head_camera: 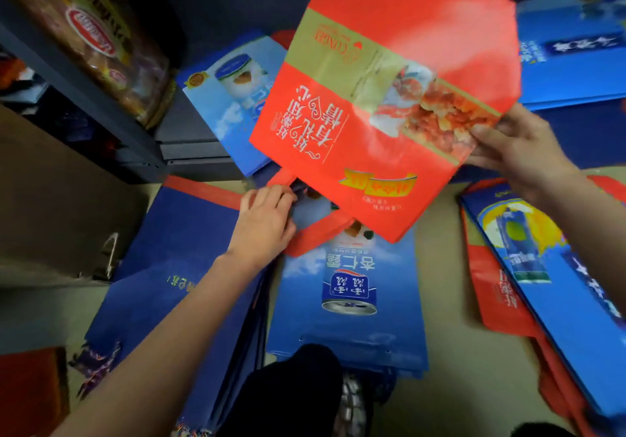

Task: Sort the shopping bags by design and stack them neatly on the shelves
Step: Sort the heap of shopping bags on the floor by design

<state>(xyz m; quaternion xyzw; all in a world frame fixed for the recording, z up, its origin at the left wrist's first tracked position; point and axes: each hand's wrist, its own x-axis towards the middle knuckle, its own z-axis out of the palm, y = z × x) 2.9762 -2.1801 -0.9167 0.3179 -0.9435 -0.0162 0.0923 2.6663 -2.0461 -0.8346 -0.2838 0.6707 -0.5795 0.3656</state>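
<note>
Two bare hands worked over a spread of flattened shopping bags on the floor. The right hand held a red bag up in the air above the piles, pinching its right edge between thumb and curled fingers; the bag was folded flat, tilted, with a gold band, white script and a food photo across its face. The left hand reached down to the floor, its fingers curled onto the edge of another red bag that lay partly under the raised one and on top of a light blue stack printed with a drinks can; whether those fingers truly gripped the edge or only pressed on it could not be told. Just left of that stack lay a dark navy stack with small gold lettering, the left forearm crossing over it. Beyond the raised bag, another light blue bag with a can picture lay near the foot of a dark shelf unit, on which a wrapped package with a red oval label sat. At the far right a long blue bag rested over red bags, and more blue bags lay farther back on the right. A dark trouser knee showed at the bottom edge.
</note>
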